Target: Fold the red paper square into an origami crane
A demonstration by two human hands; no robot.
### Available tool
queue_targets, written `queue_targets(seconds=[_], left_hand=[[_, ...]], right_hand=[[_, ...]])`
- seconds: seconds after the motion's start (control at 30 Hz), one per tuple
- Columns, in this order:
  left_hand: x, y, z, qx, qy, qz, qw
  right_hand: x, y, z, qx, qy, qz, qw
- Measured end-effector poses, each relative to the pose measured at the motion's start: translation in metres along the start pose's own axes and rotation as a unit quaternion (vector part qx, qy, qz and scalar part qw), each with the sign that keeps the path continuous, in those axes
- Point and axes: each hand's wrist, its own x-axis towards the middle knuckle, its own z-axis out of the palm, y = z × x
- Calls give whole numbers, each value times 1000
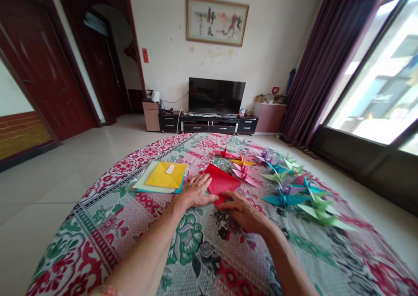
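A folded sheet of red origami paper [224,180] lies on the patterned tablecloth in front of me, one corner pointing towards me. My left hand [196,192] rests on its left edge, fingers stretched out and thumb reaching to the lower corner. On the other side, my right hand [242,211] has bent fingers gripping the paper near that same corner; its thumb is mostly hidden. Left of my hands sits a stack of square paper with a yellow packet [167,175] on top. Finished paper cranes stand to the right, among them a pink crane [244,172] and a blue crane [284,196].
The round table wears a floral tablecloth [184,239]. More cranes, such as a red one [224,153] and a green one [323,209], spread over its right side. Beyond are a television [216,96] on a low cabinet [209,126] and a purple curtain [321,61].
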Motion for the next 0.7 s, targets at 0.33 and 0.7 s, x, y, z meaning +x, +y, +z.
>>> queue_targets(seconds=[0.33, 0.7], left_hand=[[-1, 6, -5, -3, -11, -13, 1000], [0, 4, -5, -6, -21, -5, 1000]], right_hand=[[1, 1, -1, 5, -3, 2, 1000], [-1, 0, -3, 19, -7, -3, 1000]])
